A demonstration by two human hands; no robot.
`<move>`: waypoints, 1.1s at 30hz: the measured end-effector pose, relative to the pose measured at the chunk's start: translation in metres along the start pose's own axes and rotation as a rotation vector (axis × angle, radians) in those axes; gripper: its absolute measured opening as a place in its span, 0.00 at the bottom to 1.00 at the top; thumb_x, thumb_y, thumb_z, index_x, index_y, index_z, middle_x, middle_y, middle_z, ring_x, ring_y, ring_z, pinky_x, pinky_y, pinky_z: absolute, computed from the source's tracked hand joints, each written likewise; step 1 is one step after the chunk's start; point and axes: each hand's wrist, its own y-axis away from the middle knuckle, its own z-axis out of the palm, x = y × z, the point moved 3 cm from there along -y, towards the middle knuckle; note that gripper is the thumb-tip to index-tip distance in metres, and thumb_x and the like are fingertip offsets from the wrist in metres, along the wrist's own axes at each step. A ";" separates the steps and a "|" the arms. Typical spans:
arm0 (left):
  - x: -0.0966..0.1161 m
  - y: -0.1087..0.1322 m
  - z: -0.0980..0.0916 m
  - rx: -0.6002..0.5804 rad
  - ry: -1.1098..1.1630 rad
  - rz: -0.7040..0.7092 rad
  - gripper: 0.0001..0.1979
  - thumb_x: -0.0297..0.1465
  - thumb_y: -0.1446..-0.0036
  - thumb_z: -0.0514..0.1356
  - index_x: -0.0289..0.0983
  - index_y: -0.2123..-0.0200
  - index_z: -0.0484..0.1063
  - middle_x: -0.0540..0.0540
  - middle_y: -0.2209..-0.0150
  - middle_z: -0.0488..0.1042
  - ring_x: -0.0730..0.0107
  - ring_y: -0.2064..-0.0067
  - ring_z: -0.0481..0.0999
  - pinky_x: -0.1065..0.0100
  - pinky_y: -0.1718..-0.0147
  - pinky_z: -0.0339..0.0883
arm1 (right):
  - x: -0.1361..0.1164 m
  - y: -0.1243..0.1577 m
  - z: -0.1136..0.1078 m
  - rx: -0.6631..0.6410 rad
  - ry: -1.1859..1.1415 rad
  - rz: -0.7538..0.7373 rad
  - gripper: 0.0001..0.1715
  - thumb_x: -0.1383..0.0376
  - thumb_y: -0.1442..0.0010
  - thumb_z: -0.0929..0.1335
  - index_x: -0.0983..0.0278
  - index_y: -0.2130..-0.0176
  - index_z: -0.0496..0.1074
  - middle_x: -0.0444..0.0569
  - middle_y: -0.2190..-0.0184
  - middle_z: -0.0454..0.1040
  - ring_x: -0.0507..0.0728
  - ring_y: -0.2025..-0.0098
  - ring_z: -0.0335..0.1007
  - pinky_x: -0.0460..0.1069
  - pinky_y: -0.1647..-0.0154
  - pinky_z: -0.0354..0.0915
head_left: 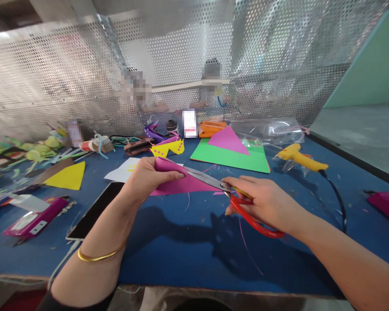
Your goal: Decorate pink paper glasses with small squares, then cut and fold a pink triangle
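My left hand pinches a sheet of magenta craft paper between thumb and fingers, above the blue tabletop. In my right hand is a pair of scissors with red handles. The scissor blades point left and lie along the upper part of the paper, close to my left thumb. What looks like a yellow stick shows between the fingers of my right hand. Thin magenta paper strips lie on the table below.
Ahead lie green sheets with a magenta triangle on top, and a yellow paper mask. A yellow glue gun with a black cable stands right. To the left are a tablet and yellow paper. Perforated metal panels rise behind.
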 end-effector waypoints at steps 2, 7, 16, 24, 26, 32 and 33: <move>0.001 0.000 0.000 -0.006 -0.005 -0.003 0.07 0.35 0.61 0.73 0.42 0.75 0.82 0.48 0.73 0.82 0.65 0.70 0.77 0.69 0.71 0.70 | 0.001 0.000 0.001 -0.012 -0.015 0.000 0.21 0.58 0.36 0.65 0.62 0.46 0.68 0.49 0.64 0.78 0.53 0.69 0.77 0.48 0.66 0.70; 0.002 0.001 0.000 -0.004 -0.007 -0.017 0.08 0.35 0.62 0.73 0.41 0.75 0.82 0.48 0.75 0.81 0.66 0.73 0.76 0.69 0.74 0.68 | 0.001 0.001 0.000 -0.020 -0.053 -0.006 0.19 0.61 0.36 0.65 0.60 0.46 0.67 0.48 0.61 0.79 0.54 0.64 0.78 0.47 0.65 0.70; -0.005 -0.001 0.002 -0.021 0.058 -0.089 0.09 0.34 0.64 0.74 0.42 0.74 0.82 0.48 0.73 0.82 0.67 0.73 0.76 0.69 0.73 0.68 | 0.006 -0.004 -0.003 0.097 0.006 0.125 0.18 0.58 0.39 0.67 0.60 0.50 0.71 0.47 0.64 0.79 0.55 0.66 0.77 0.49 0.64 0.70; -0.007 0.000 0.003 -0.001 0.264 -0.087 0.12 0.35 0.60 0.73 0.39 0.69 0.81 0.47 0.69 0.82 0.68 0.69 0.78 0.70 0.69 0.69 | 0.048 -0.009 -0.014 0.058 0.551 0.470 0.28 0.48 0.44 0.66 0.60 0.50 0.72 0.50 0.71 0.79 0.63 0.71 0.75 0.51 0.77 0.61; -0.007 0.000 0.004 -0.009 0.331 -0.107 0.12 0.36 0.58 0.72 0.39 0.68 0.80 0.47 0.67 0.82 0.67 0.68 0.78 0.69 0.68 0.70 | 0.057 -0.008 -0.016 0.001 0.607 0.474 0.26 0.49 0.44 0.66 0.61 0.51 0.73 0.52 0.71 0.79 0.64 0.70 0.75 0.51 0.77 0.60; -0.007 0.001 0.009 -0.046 0.531 -0.172 0.09 0.37 0.51 0.69 0.39 0.67 0.79 0.47 0.68 0.81 0.70 0.68 0.77 0.73 0.70 0.69 | 0.074 -0.004 -0.017 -0.050 0.498 0.469 0.17 0.55 0.45 0.66 0.62 0.62 0.77 0.56 0.70 0.79 0.67 0.67 0.75 0.53 0.72 0.59; -0.007 0.001 0.010 -0.044 0.553 -0.178 0.08 0.36 0.49 0.68 0.38 0.67 0.79 0.47 0.68 0.81 0.71 0.69 0.77 0.74 0.71 0.69 | 0.076 -0.003 -0.017 -0.042 0.470 0.466 0.16 0.55 0.46 0.66 0.61 0.64 0.77 0.56 0.70 0.78 0.67 0.67 0.75 0.53 0.71 0.60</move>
